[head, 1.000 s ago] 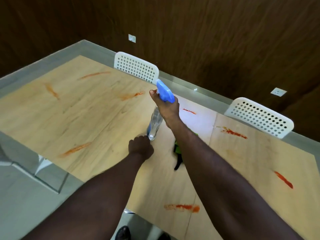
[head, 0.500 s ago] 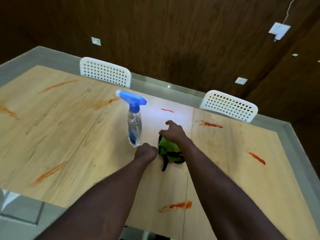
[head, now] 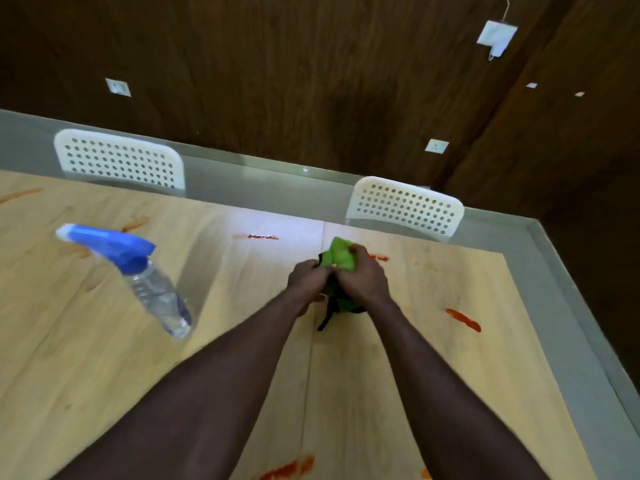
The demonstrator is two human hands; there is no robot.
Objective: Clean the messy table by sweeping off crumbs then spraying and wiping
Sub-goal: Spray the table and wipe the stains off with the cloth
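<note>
Our left hand [head: 306, 280] has come off the bottle's base and joined the right hand [head: 363, 278] on the cloth [head: 341, 254]. The bottle [head: 152, 289] stands alone on the table [head: 86, 341], well left of the hands, with its blue trigger head pointing left. Red smears [head: 464, 320] streak the wood all round, and one is half hidden behind the right hand. Two white chairs [head: 119, 161] sit at the far edge. Both hands curl round the green cloth, bunching it over the table's middle seam. We can't tell whether it touches the wood.
</note>
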